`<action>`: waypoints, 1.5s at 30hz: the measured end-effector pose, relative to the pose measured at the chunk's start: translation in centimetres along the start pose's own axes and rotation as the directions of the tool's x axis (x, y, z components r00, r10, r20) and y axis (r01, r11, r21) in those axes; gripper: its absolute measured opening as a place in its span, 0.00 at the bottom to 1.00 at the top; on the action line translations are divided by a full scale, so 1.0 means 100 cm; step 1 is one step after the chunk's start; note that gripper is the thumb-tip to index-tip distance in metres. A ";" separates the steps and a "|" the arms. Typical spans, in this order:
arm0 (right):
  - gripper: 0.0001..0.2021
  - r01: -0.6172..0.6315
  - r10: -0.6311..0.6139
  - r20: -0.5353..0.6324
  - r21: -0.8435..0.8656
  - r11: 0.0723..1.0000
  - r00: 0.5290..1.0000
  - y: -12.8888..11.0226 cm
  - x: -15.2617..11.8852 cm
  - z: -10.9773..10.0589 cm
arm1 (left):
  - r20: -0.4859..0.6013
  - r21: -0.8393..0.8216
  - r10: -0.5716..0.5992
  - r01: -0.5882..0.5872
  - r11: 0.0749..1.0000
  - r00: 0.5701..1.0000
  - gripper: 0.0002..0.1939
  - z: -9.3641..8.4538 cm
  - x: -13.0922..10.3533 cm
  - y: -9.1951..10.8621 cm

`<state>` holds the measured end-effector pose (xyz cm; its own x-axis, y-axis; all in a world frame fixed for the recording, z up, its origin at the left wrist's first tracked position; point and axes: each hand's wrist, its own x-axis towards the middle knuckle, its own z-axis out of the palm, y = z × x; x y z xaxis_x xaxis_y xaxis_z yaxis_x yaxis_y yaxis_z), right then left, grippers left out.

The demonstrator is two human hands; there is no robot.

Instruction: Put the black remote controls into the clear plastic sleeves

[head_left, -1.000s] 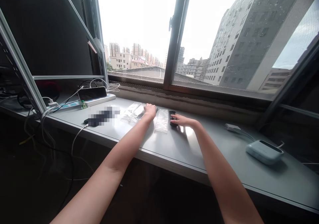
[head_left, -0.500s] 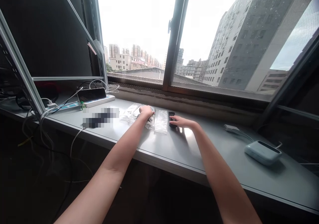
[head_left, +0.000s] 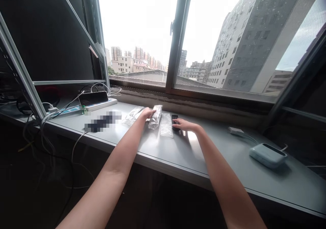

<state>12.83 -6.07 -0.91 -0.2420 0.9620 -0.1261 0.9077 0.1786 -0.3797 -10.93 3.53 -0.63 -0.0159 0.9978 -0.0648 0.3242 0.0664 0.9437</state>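
My left hand (head_left: 148, 113) is closed on the left side of a crinkled clear plastic packet (head_left: 155, 117), which stands out from the desk at a tilt. Left of that hand, another clear bag (head_left: 132, 116) lies on the desk. A flat clear bag (head_left: 166, 125) lies between the packet and a black remote-like object with keys (head_left: 175, 117). My right hand (head_left: 183, 124) rests with its fingers over this black object and holds it against the desk.
A phone (head_left: 93, 97) leans on a white power strip (head_left: 102, 104) at the left, among cables. A small green-capped bottle (head_left: 83, 109) and a blurred dark item (head_left: 102, 121) are nearby. A pale blue device (head_left: 268, 155) and a white plug (head_left: 235, 130) sit at the right.
The crinkled packet has come away from the left bag and turned more upright in my left hand. The flat bag has shifted slightly right. My right hand stays on the black object.
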 end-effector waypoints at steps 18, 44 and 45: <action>0.09 0.255 -0.330 -0.853 -0.241 0.936 0.403 -0.023 -0.009 -0.004 | 0.129 -0.679 -0.029 0.110 0.726 0.991 0.12 0.026 -0.021 0.021; 0.14 0.071 -0.436 -0.832 -0.439 0.895 0.343 -0.033 -0.016 0.004 | 0.152 -0.676 -0.059 0.148 0.722 0.987 0.12 0.024 -0.024 0.021; 0.13 0.076 -0.436 -0.835 -0.437 0.896 0.336 -0.032 -0.016 0.004 | 0.148 -0.679 -0.063 0.148 0.719 0.987 0.12 0.024 -0.024 0.021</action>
<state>10.14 -8.26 0.18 -0.1909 0.4179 0.8882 0.9450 0.3231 0.0511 -7.96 1.27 0.72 0.1041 0.9796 -0.1718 -0.4110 0.1996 0.8895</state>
